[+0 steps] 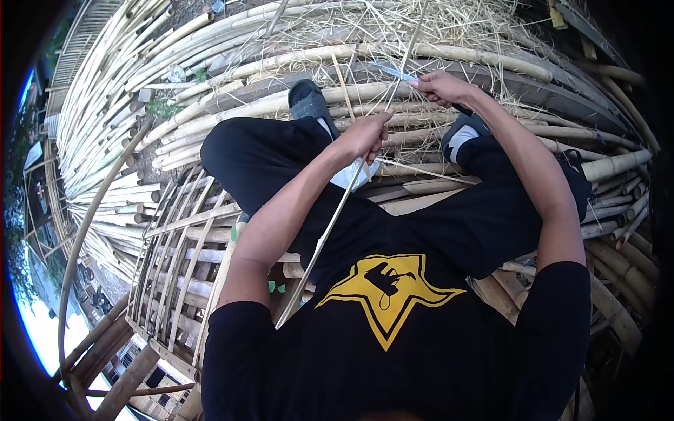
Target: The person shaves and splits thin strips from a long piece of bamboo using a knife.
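Observation:
My left hand (366, 138) is closed round a long thin bamboo strip (324, 238), which runs from beside my left arm up past the hand and over the bamboo poles. My right hand (444, 89) is closed on a knife, its pale blade (393, 71) pointing left and lying across the strip's upper part. A dark end, seemingly the handle, shows below the right hand. Under the left hand a white piece of cloth or plastic (354, 175) lies between my legs.
Long bamboo poles (491, 59) lie below and ahead, strewn with thin shavings (337, 35). A slatted bamboo frame (179, 274) stands at the left, near a curved pole (95, 210). My sandalled feet rest on the poles.

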Tool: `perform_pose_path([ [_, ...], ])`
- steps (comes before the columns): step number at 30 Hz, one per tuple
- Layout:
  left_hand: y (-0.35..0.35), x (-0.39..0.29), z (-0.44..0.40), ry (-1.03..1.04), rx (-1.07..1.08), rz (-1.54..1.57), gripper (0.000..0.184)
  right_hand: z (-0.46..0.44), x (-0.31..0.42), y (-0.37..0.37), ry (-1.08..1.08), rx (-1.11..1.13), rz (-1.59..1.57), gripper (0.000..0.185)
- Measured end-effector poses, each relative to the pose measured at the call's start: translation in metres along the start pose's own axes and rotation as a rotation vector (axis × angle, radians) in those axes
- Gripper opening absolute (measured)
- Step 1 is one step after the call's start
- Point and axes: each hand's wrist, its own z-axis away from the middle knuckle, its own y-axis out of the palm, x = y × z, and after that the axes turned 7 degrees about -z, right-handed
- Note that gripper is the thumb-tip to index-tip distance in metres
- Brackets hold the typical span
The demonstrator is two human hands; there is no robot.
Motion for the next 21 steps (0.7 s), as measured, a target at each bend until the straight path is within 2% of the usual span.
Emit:
perform_pose_path([
  [2, 0.004, -0.004, 0.008, -0.106, 0.008, -0.099, 0.063, 0.000, -0.007, 0.003, 0.013, 0.025, 0.005, 0.033],
  [3, 0.001, 0.000, 0.005, -0.161, 0.085, -0.151, 0.073, -0.002, -0.011, 0.006, 0.085, 0.126, -0.033, 0.032],
  [4, 0.001, 0.001, 0.006, -0.166, 0.087, -0.149, 0.073, -0.002, -0.016, 0.007, 0.159, 0.228, -0.071, 0.032],
  [6, 0.000, -0.001, 0.011, -0.308, 0.294, -0.300, 0.080, 0.006, -0.022, 0.019, 0.236, 0.304, -0.109, 0.029],
  [7, -0.001, 0.005, 0.009, -0.313, 0.312, -0.390, 0.093, 0.002, -0.030, 0.022, 0.224, 0.311, -0.108, 0.026],
  [12, 0.001, 0.022, -0.003, -0.459, 0.404, -0.501, 0.110, 0.005, -0.042, 0.035, 0.273, 0.388, -0.014, 0.024],
  [14, -0.001, 0.024, -0.004, -0.437, 0.288, -0.562, 0.111, 0.006, -0.046, 0.043, 0.346, 0.423, 0.027, 0.029],
  [15, -0.004, 0.021, -0.003, -0.338, 0.197, -0.629, 0.109, 0.002, -0.053, 0.046, 0.321, 0.390, 0.075, 0.032],
  [18, -0.015, 0.015, -0.012, -0.169, -0.076, -0.627, 0.086, -0.005, -0.066, 0.043, 0.300, 0.372, 0.024, 0.036],
  [19, -0.019, 0.015, -0.018, -0.174, -0.075, -0.628, 0.086, -0.009, -0.070, 0.043, 0.290, 0.366, 0.044, 0.039],
  [21, -0.025, 0.017, -0.029, 0.071, -0.424, -0.810, 0.074, -0.007, -0.068, 0.040, 0.285, 0.362, 0.029, 0.039],
])
